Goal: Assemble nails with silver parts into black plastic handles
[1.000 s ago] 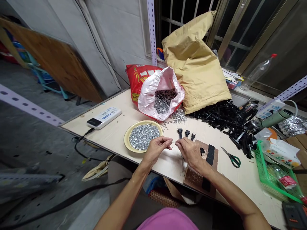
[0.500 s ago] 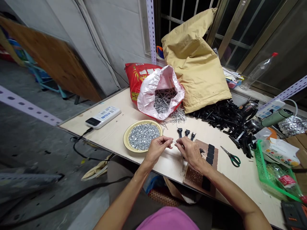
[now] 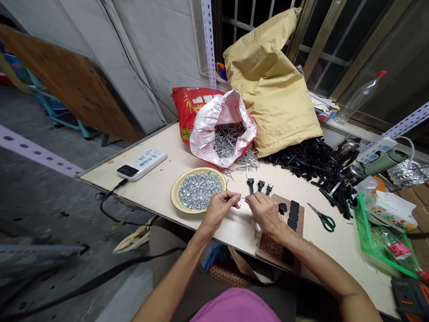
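Observation:
My left hand (image 3: 220,206) and my right hand (image 3: 264,209) face each other over the table's front edge, both pinched closed. A thin metal pin (image 3: 243,198) spans the small gap between their fingertips. Just left of my left hand is a yellowish dish (image 3: 175,199) full of small shiny metal pieces (image 3: 200,191). Beyond my right hand lie several black plastic parts (image 3: 260,184). Partly under my right forearm is a brown board (image 3: 299,233) with black square pieces (image 3: 292,215) on it. Fingers hide the pin's ends.
A red bag (image 3: 187,112) of metal pins (image 3: 227,139) stands open behind the dish. A large paper sack (image 3: 278,98) leans beside a heap of black parts (image 3: 301,158). Scissors (image 3: 324,218), a green basket (image 3: 365,237) and a power bank (image 3: 142,164) also lie on the table (image 3: 156,197).
The view has shifted slightly. My right hand has turned a little, and a black piece on the board shows more fully. Both hands keep their pinch on the pin.

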Tool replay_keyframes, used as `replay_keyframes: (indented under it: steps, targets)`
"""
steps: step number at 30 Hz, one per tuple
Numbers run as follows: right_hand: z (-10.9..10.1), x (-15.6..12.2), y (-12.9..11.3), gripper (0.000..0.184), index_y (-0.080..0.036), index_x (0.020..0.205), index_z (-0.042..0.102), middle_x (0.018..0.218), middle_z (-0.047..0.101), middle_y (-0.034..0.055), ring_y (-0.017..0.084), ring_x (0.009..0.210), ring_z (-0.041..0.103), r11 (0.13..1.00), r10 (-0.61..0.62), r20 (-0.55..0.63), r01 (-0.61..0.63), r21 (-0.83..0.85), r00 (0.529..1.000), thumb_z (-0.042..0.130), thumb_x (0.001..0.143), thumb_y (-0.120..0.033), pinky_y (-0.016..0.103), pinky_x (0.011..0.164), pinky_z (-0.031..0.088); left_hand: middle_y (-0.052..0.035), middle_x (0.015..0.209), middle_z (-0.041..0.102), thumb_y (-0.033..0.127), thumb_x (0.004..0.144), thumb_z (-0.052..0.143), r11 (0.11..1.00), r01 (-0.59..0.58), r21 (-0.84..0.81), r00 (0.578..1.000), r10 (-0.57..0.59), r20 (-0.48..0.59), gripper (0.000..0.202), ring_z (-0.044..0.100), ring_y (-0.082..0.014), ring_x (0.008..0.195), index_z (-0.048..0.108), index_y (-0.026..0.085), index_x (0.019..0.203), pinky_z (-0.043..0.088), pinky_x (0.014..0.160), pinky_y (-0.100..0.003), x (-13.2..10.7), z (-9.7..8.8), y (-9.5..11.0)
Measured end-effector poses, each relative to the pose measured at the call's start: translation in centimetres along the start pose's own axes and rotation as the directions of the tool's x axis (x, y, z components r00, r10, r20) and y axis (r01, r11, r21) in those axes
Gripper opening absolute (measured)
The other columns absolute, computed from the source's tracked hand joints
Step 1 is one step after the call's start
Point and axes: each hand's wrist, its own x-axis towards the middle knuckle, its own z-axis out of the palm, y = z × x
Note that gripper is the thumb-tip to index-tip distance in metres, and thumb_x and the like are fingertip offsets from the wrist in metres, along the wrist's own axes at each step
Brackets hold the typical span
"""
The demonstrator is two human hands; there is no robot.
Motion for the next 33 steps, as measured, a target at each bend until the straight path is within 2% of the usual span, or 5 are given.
replay_keyframes:
  steps: [8, 16, 25, 28, 33]
  targets:
    - [0.3, 0.1, 0.0, 0.027, -0.019, 0.084, 0.063, 0.071, 0.061, 0.003, 0.012, 0.063, 0.055, 0.995, 0.036, -0.012, -0.035, 0.089, 0.999, 0.04, 0.096, -0.027, 0.024, 0.055, 0.034, 0.0027, 0.052, 0.059, 0.039, 0.046, 0.083, 0.984, 0.11, -0.14, 0.994, -0.106, 0.036, 0.037, 0.055, -0.0092, 0.048, 0.067, 0.013, 0.067, 0.048, 0.054, -0.024, 0.2, -0.3, -0.3]
    - [1.0, -0.2, 0.2, 0.022, -0.017, 0.085, 0.062, 0.075, 0.06, 0.0033, 0.012, 0.064, 0.056, 0.995, -0.026, 0.012, 0.025, 0.097, 1.0, 0.042, 0.094, -0.021, 0.022, 0.057, 0.038, 0.0022, 0.054, 0.06, 0.04, 0.045, 0.083, 0.989, 0.123, -0.082, 0.992, -0.121, 0.031, 0.038, 0.055, -0.0086, 0.047, 0.067, 0.012, 0.065, 0.046, 0.053, -0.023, 0.0, -0.4, -0.3]
    - [0.4, -0.2, -0.1, 0.023, -0.018, 0.087, 0.063, 0.081, 0.061, 0.0046, 0.011, 0.064, 0.054, 0.951, 0.162, 0.228, -0.213, 0.222, 0.96, 0.045, 0.094, -0.029, 0.022, 0.051, 0.031, 0.0014, 0.056, 0.063, 0.035, 0.057, 0.075, 0.997, -0.009, 0.081, 1.0, 0.009, 0.008, 0.024, 0.057, -0.0105, 0.049, 0.069, 0.014, 0.067, 0.046, 0.055, -0.023, -0.4, -0.5, -0.2]
    - [0.3, 0.1, 0.0, 0.024, -0.015, 0.081, 0.061, 0.076, 0.06, 0.0038, 0.011, 0.063, 0.052, 0.818, 0.218, 0.321, -0.352, 0.455, 0.921, 0.045, 0.092, -0.029, 0.022, 0.053, 0.033, 0.0018, 0.055, 0.062, 0.034, 0.06, 0.074, 0.994, -0.034, 0.108, 0.999, 0.032, 0.017, 0.021, 0.058, -0.0105, 0.05, 0.069, 0.014, 0.067, 0.045, 0.056, -0.023, -0.5, -0.7, -0.3]
    - [0.6, 0.5, 0.5, 0.032, -0.016, 0.064, 0.054, 0.053, 0.046, -0.005, 0.007, 0.046, 0.036, 0.336, 0.226, 0.589, -0.629, 0.701, 0.776, 0.05, 0.085, -0.041, 0.02, 0.045, 0.028, 0.0006, 0.059, 0.065, 0.036, 0.053, 0.079, 0.997, 0.068, 0.032, 0.996, -0.069, 0.049, 0.027, 0.057, -0.0096, 0.048, 0.07, 0.014, 0.066, 0.046, 0.052, -0.023, -0.4, -0.7, -0.3]
